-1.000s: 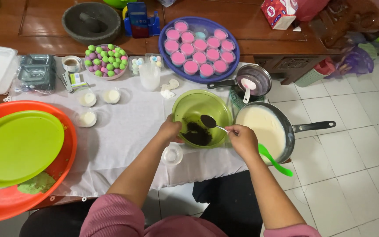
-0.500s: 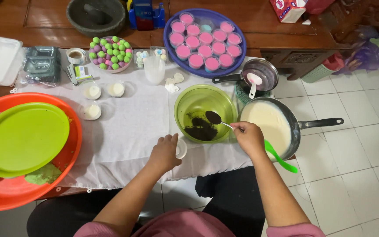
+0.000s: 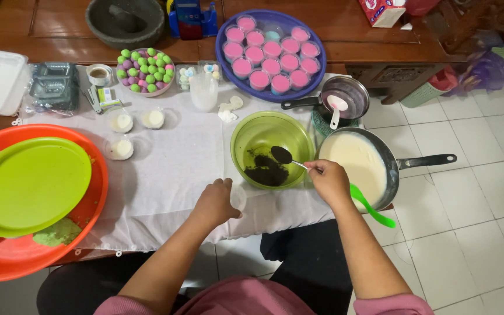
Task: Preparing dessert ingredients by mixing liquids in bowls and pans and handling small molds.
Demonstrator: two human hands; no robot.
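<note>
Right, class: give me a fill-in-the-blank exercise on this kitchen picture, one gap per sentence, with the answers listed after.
1. The right hand holds a ____ heaped with dark crumbs.
2. The dark crumbs lie in a ____ bowl.
3. The left hand holds a small clear ____.
4. The pan by the right hand holds a ____ batter.

Answers: spoon; green; cup; white

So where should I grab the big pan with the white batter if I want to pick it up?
Take the pan by its long dark handle. The handle juts out to the right over the tiled floor, clear of the green bowl, so come in from the right and close your grip around its far half. The rim is round and full nearly to the top, so probably messy to hold.
</note>
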